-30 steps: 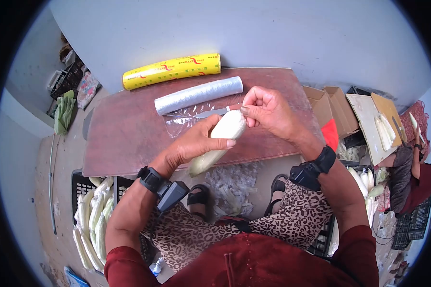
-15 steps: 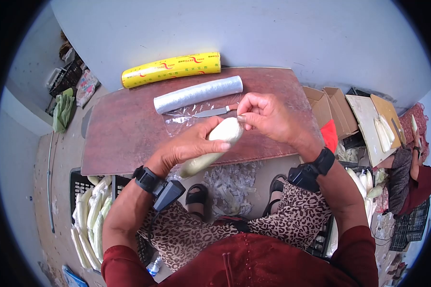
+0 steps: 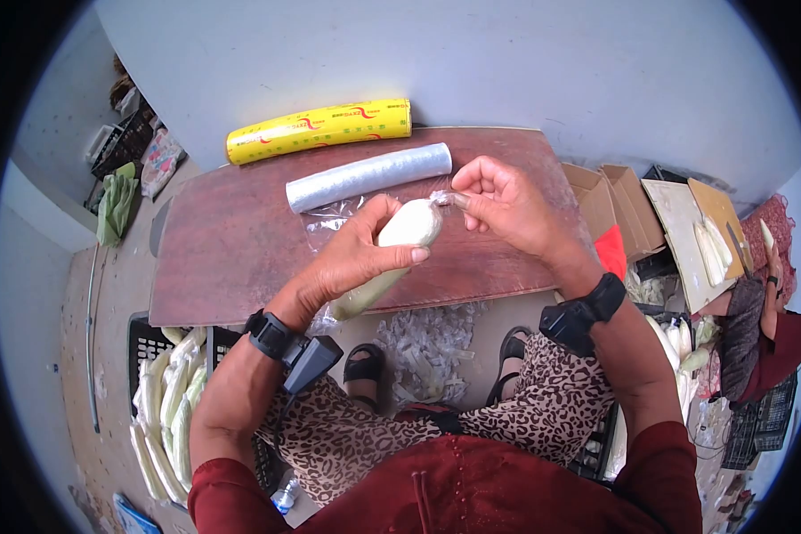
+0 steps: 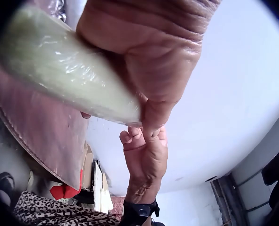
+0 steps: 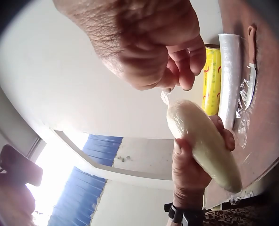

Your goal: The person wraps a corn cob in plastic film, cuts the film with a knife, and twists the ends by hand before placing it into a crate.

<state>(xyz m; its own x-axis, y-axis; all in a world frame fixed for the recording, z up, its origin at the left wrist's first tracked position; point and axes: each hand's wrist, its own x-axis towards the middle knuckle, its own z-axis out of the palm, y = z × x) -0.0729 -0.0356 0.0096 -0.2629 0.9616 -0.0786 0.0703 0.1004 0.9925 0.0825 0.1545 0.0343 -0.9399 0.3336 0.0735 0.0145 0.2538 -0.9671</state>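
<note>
I hold one pale green vegetable, wrapped in clear plastic, up by the near edge of the counter, with my left fingers curled round it and my right fingers pinching a little twist of plastic at its tip. I count two rolls, a yellow roll and a clear roll, and one knife, mostly hidden from my head view; the pale vegetables in the crate overlap too much to count. Unlike half a second ago, the twist shows plainly, with my right fingers farther from the tip.
</note>
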